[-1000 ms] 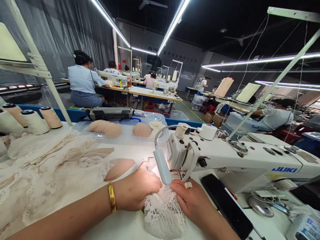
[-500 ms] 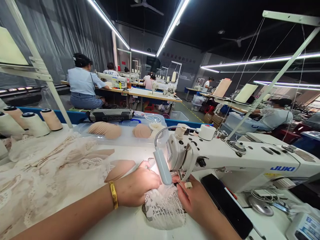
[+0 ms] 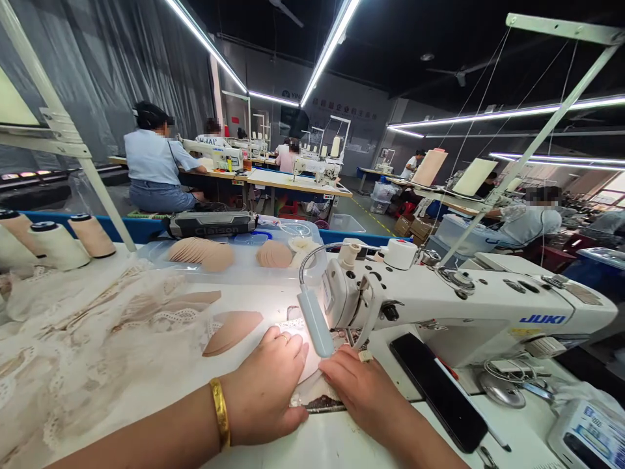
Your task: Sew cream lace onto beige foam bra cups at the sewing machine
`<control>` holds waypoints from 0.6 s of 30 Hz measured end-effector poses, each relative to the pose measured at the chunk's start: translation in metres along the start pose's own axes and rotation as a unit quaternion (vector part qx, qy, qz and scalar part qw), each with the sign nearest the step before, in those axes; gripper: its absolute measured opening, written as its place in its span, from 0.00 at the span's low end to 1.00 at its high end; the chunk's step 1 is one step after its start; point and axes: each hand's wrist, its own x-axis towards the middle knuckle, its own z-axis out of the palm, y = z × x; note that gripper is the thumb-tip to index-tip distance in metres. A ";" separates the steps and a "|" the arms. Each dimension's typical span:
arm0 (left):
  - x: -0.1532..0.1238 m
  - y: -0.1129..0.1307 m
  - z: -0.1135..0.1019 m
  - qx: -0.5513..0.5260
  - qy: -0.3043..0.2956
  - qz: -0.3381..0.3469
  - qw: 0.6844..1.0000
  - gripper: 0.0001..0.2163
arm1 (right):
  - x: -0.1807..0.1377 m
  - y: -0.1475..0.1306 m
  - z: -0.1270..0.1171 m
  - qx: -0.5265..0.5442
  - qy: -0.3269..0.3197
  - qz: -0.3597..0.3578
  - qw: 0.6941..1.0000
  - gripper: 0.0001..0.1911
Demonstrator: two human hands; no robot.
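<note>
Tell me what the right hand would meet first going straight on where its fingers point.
Probably the grey lamp: its lower end lies just ahead of the right hand in the picture. Depth is unclear; if the lamp hangs higher, the left hand looks next in line.

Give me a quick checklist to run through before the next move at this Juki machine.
1. Left hand on the lace-edged fabric: ok, it rests on the fabric's left side.
2. Right hand on the opposite side: ok, fingertips at the fabric's right edge.
3. Right fingertips clear of the needle: cannot tell; the needle tip can't be made out.
4. Gooseneck lamp lit: ok, a bright patch falls on the work.
5. Black smartphone off the fabric: ok, it lies beyond the right hand.
6. Beige leaf-shaped pieces clear of the left hand: ok, a gap shows.
</note>
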 end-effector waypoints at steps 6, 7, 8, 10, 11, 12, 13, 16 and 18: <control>-0.007 -0.010 -0.005 -0.040 -0.027 0.040 0.998 0.15 | -0.009 0.017 -0.010 -0.015 0.040 0.030 0.999 0.12; -0.005 -0.012 -0.003 -0.030 -0.015 0.049 0.998 0.11 | -0.009 0.016 -0.013 -0.001 0.039 0.037 0.999 0.11; -0.002 -0.014 0.000 -0.023 0.003 0.056 0.998 0.06 | -0.009 0.014 -0.015 0.019 0.032 0.040 0.999 0.10; 0.004 -0.016 0.007 -0.030 0.045 0.068 0.996 0.06 | -0.009 0.008 -0.015 0.065 0.005 0.045 0.997 0.06; 0.007 -0.017 0.009 -0.047 0.062 0.074 0.994 0.10 | -0.008 0.005 -0.013 0.082 -0.006 0.047 0.995 0.09; 0.010 -0.017 0.011 -0.070 0.076 0.081 0.991 0.13 | -0.007 0.001 -0.009 0.089 -0.010 0.049 0.995 0.16; 0.012 -0.017 0.012 -0.090 0.085 0.088 0.988 0.15 | -0.005 -0.002 -0.005 0.081 -0.004 0.048 0.996 0.21; 0.012 -0.020 0.010 -0.113 0.086 0.106 0.984 0.16 | -0.002 -0.005 0.007 0.011 0.029 0.028 0.999 0.06; 0.007 -0.022 0.006 -0.113 0.069 0.119 0.984 0.10 | -0.002 -0.001 0.008 -0.014 0.026 0.024 0.999 0.11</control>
